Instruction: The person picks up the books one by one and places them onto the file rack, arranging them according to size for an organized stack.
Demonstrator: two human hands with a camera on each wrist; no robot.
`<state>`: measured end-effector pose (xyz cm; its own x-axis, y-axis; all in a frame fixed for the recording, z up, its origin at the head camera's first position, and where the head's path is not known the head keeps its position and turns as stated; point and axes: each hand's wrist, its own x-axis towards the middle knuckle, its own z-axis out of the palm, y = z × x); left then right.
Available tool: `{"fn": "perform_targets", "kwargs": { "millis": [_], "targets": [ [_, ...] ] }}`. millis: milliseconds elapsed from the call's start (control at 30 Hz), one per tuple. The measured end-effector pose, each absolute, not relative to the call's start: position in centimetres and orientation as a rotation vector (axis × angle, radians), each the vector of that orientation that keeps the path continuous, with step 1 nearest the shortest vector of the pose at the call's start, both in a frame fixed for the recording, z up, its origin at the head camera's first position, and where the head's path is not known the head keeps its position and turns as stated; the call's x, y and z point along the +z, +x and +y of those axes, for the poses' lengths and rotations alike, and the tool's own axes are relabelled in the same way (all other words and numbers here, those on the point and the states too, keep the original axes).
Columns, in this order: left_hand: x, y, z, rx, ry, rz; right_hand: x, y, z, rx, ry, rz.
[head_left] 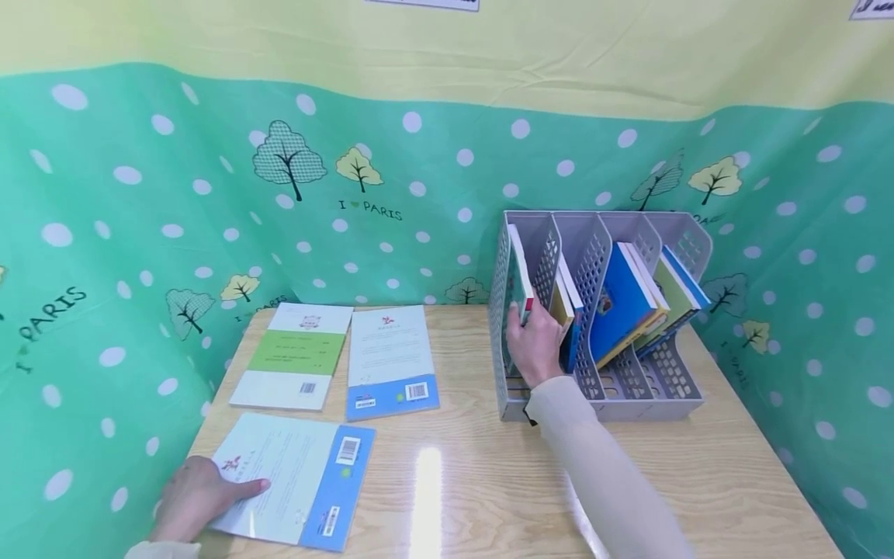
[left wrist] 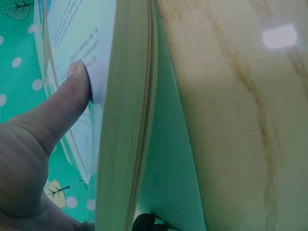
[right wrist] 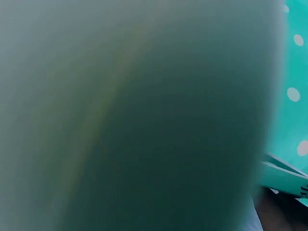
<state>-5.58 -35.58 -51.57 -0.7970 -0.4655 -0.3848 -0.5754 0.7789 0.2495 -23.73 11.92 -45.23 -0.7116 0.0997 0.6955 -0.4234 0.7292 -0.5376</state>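
Blue-banded white book (head_left: 289, 483), green book (head_left: 516, 281) standing

A study-like corner, shown by a pale wood-grain surface (head_left: 475, 497), a grey plastic four-slot file rack (head_left: 649, 410) and white, green and blue rectangular books (head_left: 296, 353); green-and-yellow tree-print cloth (head_left: 447, 171) hides the room beyond, so home or office is unclear.

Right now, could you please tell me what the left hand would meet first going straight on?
Past the held book, the left hand would probably meet the green-banded book first, though depth is unclear.
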Motion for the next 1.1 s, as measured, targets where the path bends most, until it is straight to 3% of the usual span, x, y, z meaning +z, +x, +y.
{"fn": "perform_targets", "kwargs": {
  "millis": [1100],
  "targets": [
    [-51.9,-5.5,-35.8,0.57,-0.756,2.638,-46.7,-23.7,11.0,0.966,0.163,-2.278]
  ]
}}
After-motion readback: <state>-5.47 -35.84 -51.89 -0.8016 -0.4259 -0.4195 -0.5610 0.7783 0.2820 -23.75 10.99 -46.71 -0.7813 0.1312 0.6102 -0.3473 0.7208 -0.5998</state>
